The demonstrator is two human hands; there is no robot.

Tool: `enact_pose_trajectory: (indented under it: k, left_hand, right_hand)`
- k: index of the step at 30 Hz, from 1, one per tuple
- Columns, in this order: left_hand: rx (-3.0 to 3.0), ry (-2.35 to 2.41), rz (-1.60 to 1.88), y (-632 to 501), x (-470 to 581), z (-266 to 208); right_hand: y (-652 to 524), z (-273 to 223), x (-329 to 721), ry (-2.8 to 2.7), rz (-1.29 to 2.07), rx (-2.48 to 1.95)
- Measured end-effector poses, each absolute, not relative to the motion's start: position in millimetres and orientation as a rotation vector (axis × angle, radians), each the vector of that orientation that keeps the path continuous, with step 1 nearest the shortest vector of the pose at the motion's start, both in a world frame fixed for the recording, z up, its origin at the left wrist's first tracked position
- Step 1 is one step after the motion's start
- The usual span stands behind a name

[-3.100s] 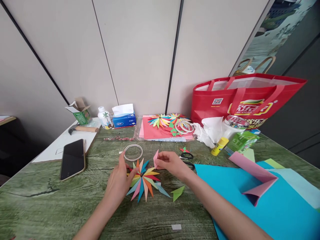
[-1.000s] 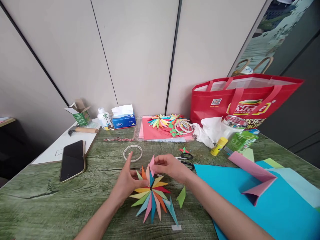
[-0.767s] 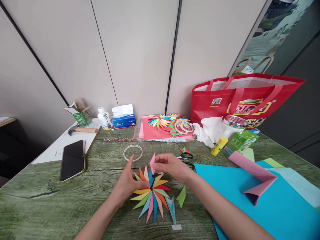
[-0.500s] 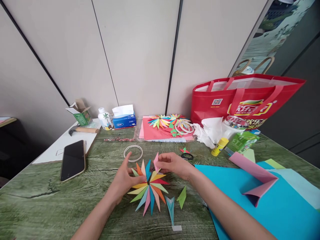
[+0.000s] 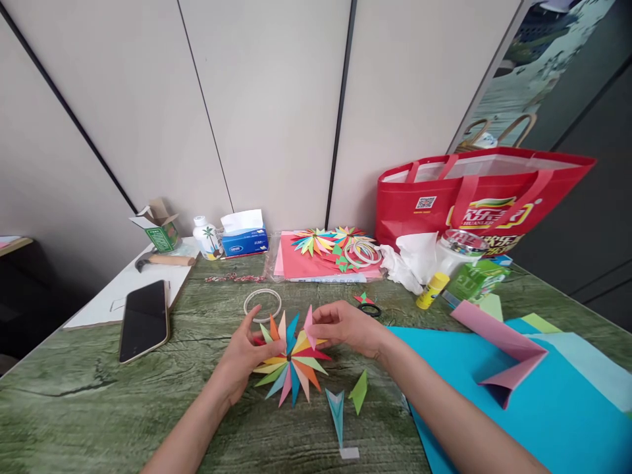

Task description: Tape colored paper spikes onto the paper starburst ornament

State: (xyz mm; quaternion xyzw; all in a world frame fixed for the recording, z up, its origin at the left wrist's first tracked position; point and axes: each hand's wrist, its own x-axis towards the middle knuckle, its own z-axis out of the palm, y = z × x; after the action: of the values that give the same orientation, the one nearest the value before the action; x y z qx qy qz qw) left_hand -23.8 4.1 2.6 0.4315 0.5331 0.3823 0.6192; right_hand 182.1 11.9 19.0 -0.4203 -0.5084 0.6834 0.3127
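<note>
Between my hands is a many-pointed paper star (image 5: 291, 372) in blue, orange, green, red and pink. My left hand (image 5: 241, 349) grips its left side, thumb on top of the points. A folded pink paper piece (image 5: 309, 326) is pinched in my right hand (image 5: 343, 327), at the star's upper right edge; whether it is joined to the star I cannot tell. On the table right of the star lie a light blue folded piece (image 5: 336, 415), a green folded piece (image 5: 359, 392) and a small white strip (image 5: 349, 453). Behind my left fingers lies a tape roll (image 5: 280, 304).
A phone (image 5: 144, 321) and a hammer (image 5: 168, 260) lie left. At the back stand a tissue box (image 5: 245, 243) and finished stars (image 5: 315, 242). To the right are scissors (image 5: 370, 309), a glue stick (image 5: 433, 290), blue paper (image 5: 459, 382) and a red bag (image 5: 405, 210).
The star has been raised a little and tilted, its lower points now higher in view. The pink piece has come slightly lower against the star's upper right. Both hands keep their hold.
</note>
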Motion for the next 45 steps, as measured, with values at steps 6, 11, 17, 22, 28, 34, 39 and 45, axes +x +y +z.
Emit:
enact_pose_trajectory:
  k: [6,11,17,22,28,34,39,45]
  left_hand:
    - [1.050,1.262,0.867,3,-23,1]
    - [1.070,1.303,0.893,1,-20,11]
    - [1.105,1.312,0.913,0,-21,13]
    - [1.110,1.323,0.917,1,-23,14]
    - [1.109,1.362,0.932,3,-23,17]
    - [1.134,1.374,0.928,2,-22,17]
    - [1.136,1.357,0.934,3,-24,15]
    - [1.150,1.333,0.940,2,-24,14]
  right_hand:
    - [11,20,182,-1.340,1.799,-1.130]
    - [10,20,176,-1.300,1.713,-1.103]
    - [7,15,162,-1.263,1.562,-1.044]
    - [6,12,159,-1.249,1.556,-1.058]
    - [4,13,156,-1.259,1.559,-1.035]
    - [4,7,153,-1.326,1.472,-1.086]
    - [4,6,153,-1.394,1.404,-1.071]
    - [4,1,152,-1.455,1.309,-1.130]
